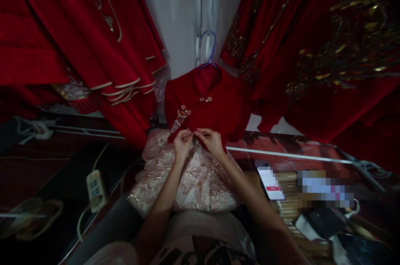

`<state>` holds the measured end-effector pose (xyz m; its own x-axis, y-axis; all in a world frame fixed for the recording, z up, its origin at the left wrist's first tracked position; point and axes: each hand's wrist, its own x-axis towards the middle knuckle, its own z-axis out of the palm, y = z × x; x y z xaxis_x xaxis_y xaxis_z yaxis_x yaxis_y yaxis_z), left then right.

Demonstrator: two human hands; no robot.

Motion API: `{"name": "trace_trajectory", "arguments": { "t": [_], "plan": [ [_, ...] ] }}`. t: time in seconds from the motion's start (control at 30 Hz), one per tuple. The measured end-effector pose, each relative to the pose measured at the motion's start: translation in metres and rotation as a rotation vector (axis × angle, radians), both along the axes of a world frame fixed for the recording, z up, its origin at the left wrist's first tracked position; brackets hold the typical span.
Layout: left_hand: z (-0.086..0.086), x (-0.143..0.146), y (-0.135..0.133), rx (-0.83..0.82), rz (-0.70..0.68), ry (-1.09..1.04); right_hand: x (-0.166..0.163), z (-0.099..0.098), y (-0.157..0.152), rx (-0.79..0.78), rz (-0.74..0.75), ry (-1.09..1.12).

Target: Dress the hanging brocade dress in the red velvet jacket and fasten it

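Observation:
A red high-collared top [215, 115] hangs in front of me on a blue hanger [213, 46]. Jewelled ornaments decorate it: a small clasp [206, 99] below the collar and a beaded, tasselled brooch [180, 117] on its left side. My left hand [182, 144] is closed, thumb and fingers pinching at the top's lower front edge. Right beside it, my right hand [211, 141] pinches the same edge, with red cloth beneath its fingers. A tiny light bit shows between the fingertips, too small to name. Under both hands a shiny pale pink brocade cloth [203, 181] covers my lap.
Red garments with light trim [125, 69] hang at left, and gold-sequined red garments [337, 56] at right. A power strip [96, 190] lies on a black surface at left. At right, a lit phone [271, 183] and a dark box-like object [326, 221] rest on a slatted wooden surface.

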<state>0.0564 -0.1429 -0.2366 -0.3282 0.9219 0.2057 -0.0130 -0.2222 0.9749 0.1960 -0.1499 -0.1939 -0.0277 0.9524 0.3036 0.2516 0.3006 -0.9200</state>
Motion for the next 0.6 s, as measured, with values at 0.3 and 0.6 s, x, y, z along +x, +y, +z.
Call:
{"name": "trace_trajectory", "arguments": {
  "t": [0.3, 0.6],
  "plan": [
    [0.003, -0.005, -0.002, -0.035, 0.013, -0.006, -0.021, -0.009, 0.011, 0.028, -0.009, 0.001],
    [-0.002, -0.006, -0.002, -0.03, -0.019, -0.02, -0.016, -0.007, 0.01, 0.032, 0.007, -0.019]
  ]
}}
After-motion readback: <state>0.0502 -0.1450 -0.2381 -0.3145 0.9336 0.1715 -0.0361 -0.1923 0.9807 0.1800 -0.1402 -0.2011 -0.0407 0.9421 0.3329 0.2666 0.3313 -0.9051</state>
